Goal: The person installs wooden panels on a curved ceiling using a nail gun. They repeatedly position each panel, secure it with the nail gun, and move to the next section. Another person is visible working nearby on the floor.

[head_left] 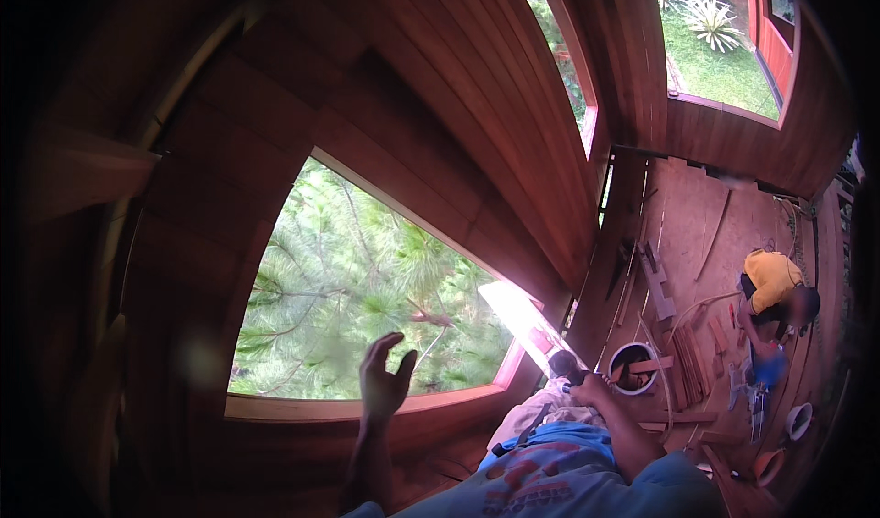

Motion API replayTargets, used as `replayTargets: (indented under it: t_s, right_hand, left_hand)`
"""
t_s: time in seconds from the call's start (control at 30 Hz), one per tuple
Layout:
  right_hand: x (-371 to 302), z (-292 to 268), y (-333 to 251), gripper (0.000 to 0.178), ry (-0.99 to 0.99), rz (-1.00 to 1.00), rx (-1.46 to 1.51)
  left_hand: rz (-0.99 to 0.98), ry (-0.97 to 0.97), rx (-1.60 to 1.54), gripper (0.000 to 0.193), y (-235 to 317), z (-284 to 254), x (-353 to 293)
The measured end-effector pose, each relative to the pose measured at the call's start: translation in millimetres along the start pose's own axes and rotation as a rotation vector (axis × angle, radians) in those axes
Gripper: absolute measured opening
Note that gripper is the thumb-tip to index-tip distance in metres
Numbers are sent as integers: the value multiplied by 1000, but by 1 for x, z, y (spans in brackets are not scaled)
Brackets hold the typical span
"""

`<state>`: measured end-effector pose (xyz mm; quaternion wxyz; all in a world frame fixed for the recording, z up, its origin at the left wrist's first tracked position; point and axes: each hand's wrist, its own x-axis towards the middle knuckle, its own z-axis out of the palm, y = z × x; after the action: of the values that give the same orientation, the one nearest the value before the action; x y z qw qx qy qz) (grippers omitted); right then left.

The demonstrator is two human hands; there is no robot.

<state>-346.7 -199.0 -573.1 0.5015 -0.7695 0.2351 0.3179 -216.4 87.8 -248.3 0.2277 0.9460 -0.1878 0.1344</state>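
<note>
My left hand (385, 376) is raised in front of a large window opening (367, 406) with a wooden frame. Its fingers are curved, the thumb stands apart, and nothing is in it. My right hand (591, 391) is low by my lap, closed around a small dark object (565, 366) whose kind I cannot make out. Beyond that hand, a pale, brightly lit board or ledge (522, 321) slants along the window's right side.
A white bucket (632, 369) with wood pieces stands on the wooden floor, beside stacked planks (689, 367). At the right, a person in a yellow top (772, 275) bends over a blue item (768, 369). Dark plank walls (440, 133) surround the space; another bucket (798, 421) lies tilted.
</note>
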Motion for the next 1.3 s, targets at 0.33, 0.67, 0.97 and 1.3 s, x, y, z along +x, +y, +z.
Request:
replayTargets:
  t_s: [0.33,0.67,0.97,1.3]
  right_hand:
    - [10,24,52,52,68,291,-40]
    - [-10,85,108,79,128,382,-41]
    - [27,81,90,95,-132,590,-88]
    - [75,66,91,99,10,568,48]
  left_hand:
    - [-238,-1103,-179,36,-76,238,-81]
    - [-694,-1013,-261,41,-219,457,-139]
    - [-822,-985,-103,39,-317,666,-162]
    - [-1019,-707,88,86,-363,836,-211]
